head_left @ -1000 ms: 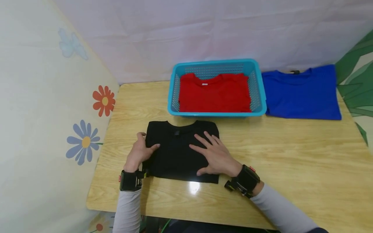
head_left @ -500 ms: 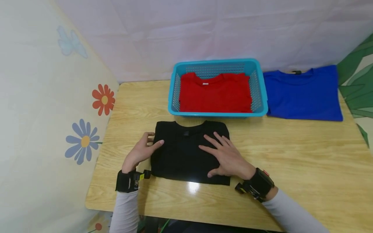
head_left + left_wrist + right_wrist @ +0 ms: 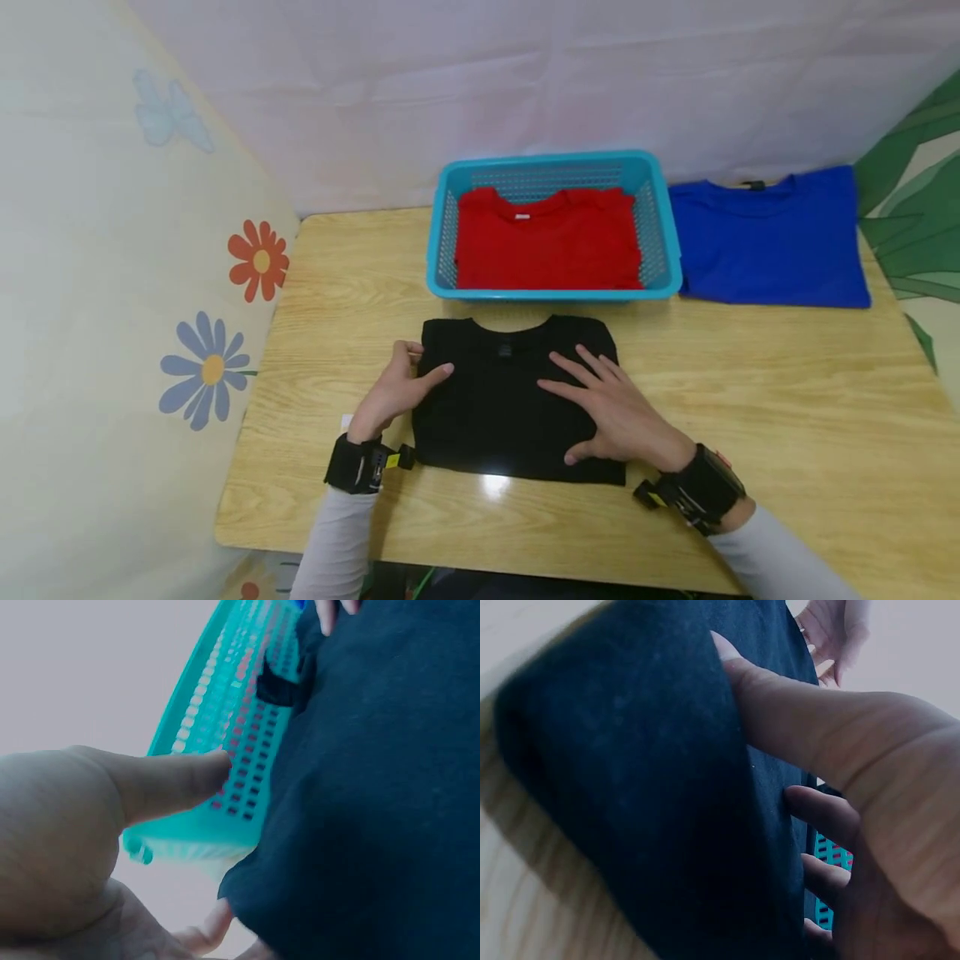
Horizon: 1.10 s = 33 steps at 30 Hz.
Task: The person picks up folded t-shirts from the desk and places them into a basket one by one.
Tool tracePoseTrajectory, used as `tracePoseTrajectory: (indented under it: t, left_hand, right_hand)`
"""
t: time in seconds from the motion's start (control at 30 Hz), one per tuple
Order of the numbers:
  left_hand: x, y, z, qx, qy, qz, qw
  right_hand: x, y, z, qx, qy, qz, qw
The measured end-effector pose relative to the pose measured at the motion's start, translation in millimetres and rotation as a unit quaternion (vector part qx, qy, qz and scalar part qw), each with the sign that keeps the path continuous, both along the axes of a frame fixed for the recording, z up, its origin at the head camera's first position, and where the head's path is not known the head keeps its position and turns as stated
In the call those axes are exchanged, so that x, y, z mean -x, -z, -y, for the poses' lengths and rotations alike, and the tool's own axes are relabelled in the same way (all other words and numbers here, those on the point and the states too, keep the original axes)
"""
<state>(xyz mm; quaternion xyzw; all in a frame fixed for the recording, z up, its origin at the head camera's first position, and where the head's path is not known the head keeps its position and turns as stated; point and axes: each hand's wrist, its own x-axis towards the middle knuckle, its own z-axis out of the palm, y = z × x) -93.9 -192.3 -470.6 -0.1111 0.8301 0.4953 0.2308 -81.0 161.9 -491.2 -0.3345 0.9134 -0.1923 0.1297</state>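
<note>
A folded black T-shirt lies on the table in front of the blue basket, its neckline toward the back. At its left edge is my left hand. In the left wrist view the thumb stands away from the black cloth, and the fingertips touch the shirt's edge. My right hand rests on the right part of the shirt with fingers spread. The right wrist view shows its thumb and fingers lying against the cloth, partly hiding it.
Behind the black shirt stands a blue plastic basket holding a folded red T-shirt. To its right lies a folded blue T-shirt. The wooden table meets a decorated wall on the left and a white cloth backdrop behind.
The black shirt has slid to the right along the table, and both hands have moved right with it. Basket, red shirt and blue shirt stay in place.
</note>
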Motion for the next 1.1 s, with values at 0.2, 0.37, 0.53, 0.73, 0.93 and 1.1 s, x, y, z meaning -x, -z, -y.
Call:
tracePoseTrajectory:
  t: [0.2, 0.37, 0.53, 0.73, 0.93, 1.1]
  left_hand:
    - [0.4, -0.5, -20, 0.013, 0.004, -0.015, 0.9998]
    - [2.0, -1.4, -31, 0.017, 0.013, -0.018, 0.9996]
    - [2.8, 0.5, -38, 0.014, 0.026, -0.021, 0.9993]
    - [1.1, 3.7, -40, 0.011, 0.036, -0.056, 0.9978]
    - [0.4, 6.1, -38, 0.000, 0.026, -0.054, 0.9982]
    - [3.1, 9.3, -37, -0.004, 0.019, -0.042, 0.9989]
  right_hand:
    - [-2.5, -1.2, -15, 0.007, 0.005, 0.006, 1.000]
    - [-3.1, -3.3, -25, 0.014, 0.005, 0.016, 1.000]
    - [-6.4, -7.2, -31, 0.010, 0.013, 0.018, 1.000]
    - [-14.2, -5.9, -33, 0.026, 0.106, 0.031, 0.994]
    - [-15.1, -2.9, -35, 0.157, 0.233, 0.053, 0.958]
    - [-9.4, -8.4, -41, 0.276, 0.317, 0.124, 0.899]
